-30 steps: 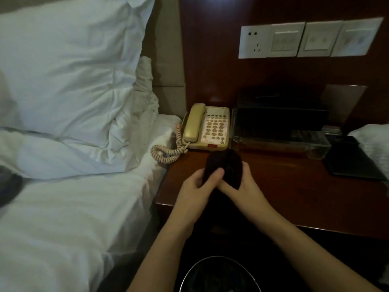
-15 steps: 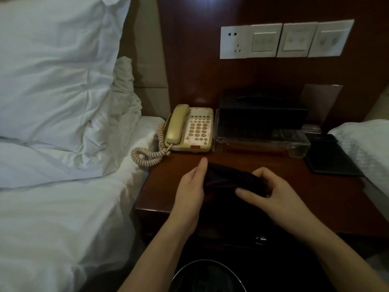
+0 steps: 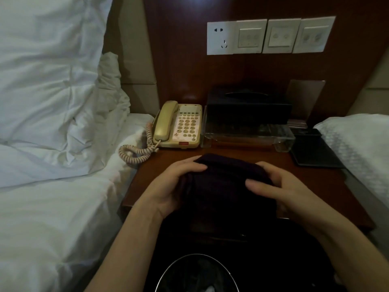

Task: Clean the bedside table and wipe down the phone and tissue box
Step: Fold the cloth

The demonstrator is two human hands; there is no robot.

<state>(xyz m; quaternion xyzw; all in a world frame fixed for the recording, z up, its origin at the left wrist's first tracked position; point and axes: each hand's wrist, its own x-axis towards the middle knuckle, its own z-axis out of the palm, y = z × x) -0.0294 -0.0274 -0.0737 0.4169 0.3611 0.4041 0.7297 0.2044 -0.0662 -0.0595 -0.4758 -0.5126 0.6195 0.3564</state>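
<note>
Head view: I have both hands on a dark cloth [image 3: 223, 182] held over the front of the table [image 3: 315, 186]. My left hand [image 3: 168, 186] grips its left edge, fingers curled over the top; my right hand [image 3: 280, 186] pinches the right edge, thumb on the near face. From the cloth, the phone [image 3: 181, 125] sits at 11 o'clock by the bed [image 3: 52, 207], the tissue box [image 3: 248, 104] at 12 o'clock, a clear tray [image 3: 282, 142] before it, a bin [image 3: 197, 275] at 6 o'clock.
</note>
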